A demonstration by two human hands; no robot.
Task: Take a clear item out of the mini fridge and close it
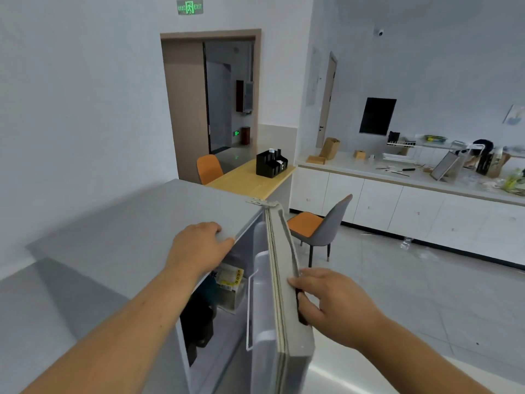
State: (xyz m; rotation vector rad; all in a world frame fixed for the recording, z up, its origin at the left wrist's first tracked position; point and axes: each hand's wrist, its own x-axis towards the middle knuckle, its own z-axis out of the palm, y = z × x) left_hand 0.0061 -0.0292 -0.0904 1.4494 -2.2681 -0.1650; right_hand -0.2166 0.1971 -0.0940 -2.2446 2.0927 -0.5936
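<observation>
A grey mini fridge (136,223) stands below me with its door (287,294) swung open toward me, hinged at the far right corner. My left hand (199,245) rests flat on the front edge of the fridge top, fingers apart. My right hand (326,297) grips the outer edge of the door near its dark handle recess. Inside the fridge I see a clear package with a yellow and white label (230,282) and dark items (199,317) below it. A white wire rail (250,311) runs along the door's inner shelf.
A grey and orange chair (321,226) stands just beyond the door. Behind the fridge is a wooden table (250,180) with a black organiser (271,163) and an orange chair (208,167). A long white counter (397,177) with clutter runs along the right wall.
</observation>
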